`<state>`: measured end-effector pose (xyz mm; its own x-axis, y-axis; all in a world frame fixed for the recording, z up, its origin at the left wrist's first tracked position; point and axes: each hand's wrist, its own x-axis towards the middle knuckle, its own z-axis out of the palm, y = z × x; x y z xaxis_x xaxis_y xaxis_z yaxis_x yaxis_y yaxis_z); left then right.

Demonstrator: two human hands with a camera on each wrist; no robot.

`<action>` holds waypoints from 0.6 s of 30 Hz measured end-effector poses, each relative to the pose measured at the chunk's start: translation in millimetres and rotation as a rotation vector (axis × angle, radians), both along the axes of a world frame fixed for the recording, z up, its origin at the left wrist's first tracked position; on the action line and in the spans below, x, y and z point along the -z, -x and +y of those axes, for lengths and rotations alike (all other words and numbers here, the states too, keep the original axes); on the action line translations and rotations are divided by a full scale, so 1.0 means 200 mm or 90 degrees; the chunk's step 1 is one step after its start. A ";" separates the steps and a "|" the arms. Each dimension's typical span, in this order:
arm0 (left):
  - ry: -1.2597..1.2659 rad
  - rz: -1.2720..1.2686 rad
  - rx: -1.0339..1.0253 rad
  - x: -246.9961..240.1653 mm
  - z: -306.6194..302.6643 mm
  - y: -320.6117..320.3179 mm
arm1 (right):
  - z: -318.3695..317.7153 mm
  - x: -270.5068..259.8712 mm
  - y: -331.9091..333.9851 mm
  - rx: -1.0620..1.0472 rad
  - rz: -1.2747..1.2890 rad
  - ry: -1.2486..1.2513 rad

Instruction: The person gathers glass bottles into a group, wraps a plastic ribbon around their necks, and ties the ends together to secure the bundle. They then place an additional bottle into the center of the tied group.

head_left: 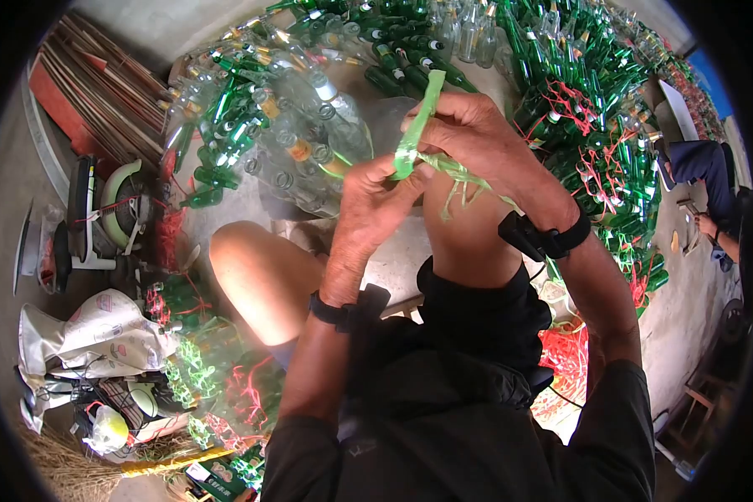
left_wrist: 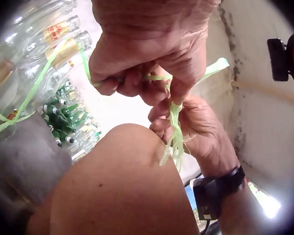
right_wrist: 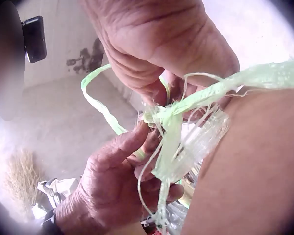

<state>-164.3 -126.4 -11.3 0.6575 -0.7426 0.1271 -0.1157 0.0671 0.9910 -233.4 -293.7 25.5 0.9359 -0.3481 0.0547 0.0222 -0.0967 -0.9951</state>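
Note:
Both hands meet over the lap, working a light green plastic twine [head_left: 425, 117]. The left hand [head_left: 371, 205] pinches it between thumb and curled fingers. Close beside, the right hand [head_left: 477, 138] grips another part of the same twine. A knot [right_wrist: 167, 113] shows between the fingertips in the right wrist view, with frayed ends hanging below. One flat end sticks up above the hands in the head view. Just beyond the left hand stands a group of clear glass bottles [head_left: 314, 159], and a green strand runs past them in the left wrist view.
Many green bottles [head_left: 619, 167] lie heaped around, some with red twine [head_left: 569, 105]. Wooden boards [head_left: 100, 84] lean at the left, near a fan [head_left: 121, 205]. Bundled bottles [head_left: 226, 376] stand by the left leg. Another person's leg [head_left: 707, 163] shows at far right.

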 end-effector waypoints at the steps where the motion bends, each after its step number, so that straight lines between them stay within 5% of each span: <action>1: -0.005 0.001 -0.006 0.00 0.01 0.00 | 0.01 -0.01 0.00 0.008 -0.008 -0.013; 11: -0.027 0.112 -0.031 -0.01 0.03 -0.04 | 0.03 -0.07 0.00 -0.059 0.005 -0.003; 18: -0.008 0.153 -0.050 -0.05 0.05 -0.04 | -0.02 -0.12 0.15 -0.023 0.009 0.267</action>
